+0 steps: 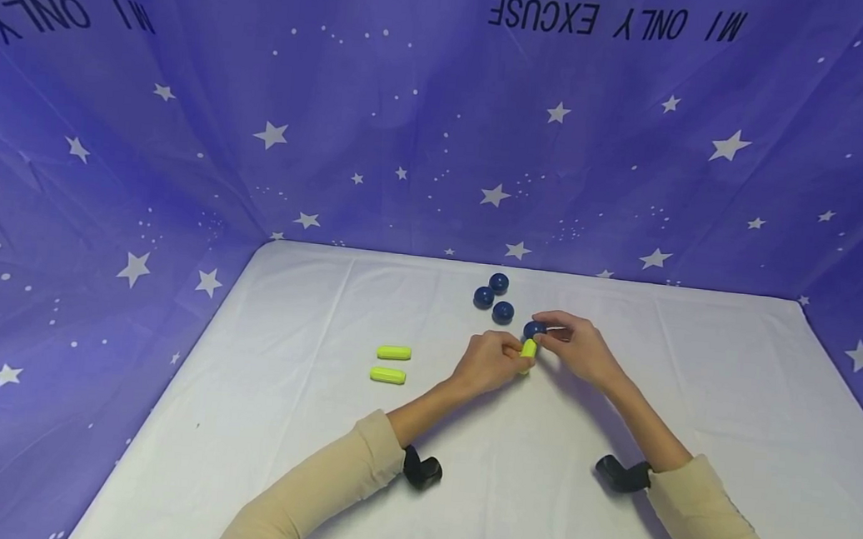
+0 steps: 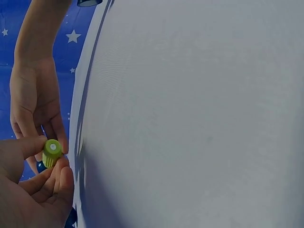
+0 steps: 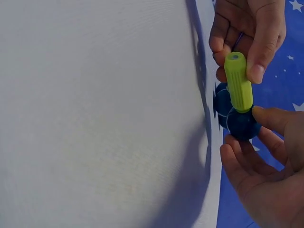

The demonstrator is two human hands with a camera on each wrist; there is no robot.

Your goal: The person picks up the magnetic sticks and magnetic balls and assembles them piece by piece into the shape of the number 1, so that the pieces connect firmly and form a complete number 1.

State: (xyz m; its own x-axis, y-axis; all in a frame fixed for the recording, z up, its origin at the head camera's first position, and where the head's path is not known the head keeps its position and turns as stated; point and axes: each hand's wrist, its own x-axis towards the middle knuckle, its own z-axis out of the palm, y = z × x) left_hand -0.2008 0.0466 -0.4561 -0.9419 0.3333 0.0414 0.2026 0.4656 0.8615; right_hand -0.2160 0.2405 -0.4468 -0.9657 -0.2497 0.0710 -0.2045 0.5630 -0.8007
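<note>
My left hand [image 1: 487, 363] pinches a short, ribbed yellow-green rod [image 3: 239, 85] between thumb and fingers. A pale round spot shows on the rod's near end in the left wrist view. The fingers and thumb of my right hand [image 1: 580, 348] hold a glossy dark blue ball [image 3: 244, 127]. In the right wrist view, the rod's lower end meets the top of this ball. Both hands are close together over the white table, right of its middle, and the fingers partly hide the rod in the head view.
Three more dark blue balls [image 1: 503, 312] sit grouped just beyond the hands. Two yellow-green rods [image 1: 388, 376] lie side by side to the left on the white tablecloth [image 1: 286, 309]. Purple star-printed cloth [image 1: 411, 134] hangs behind and beside the table. A black wrist mount [image 1: 423, 470] sits at each forearm.
</note>
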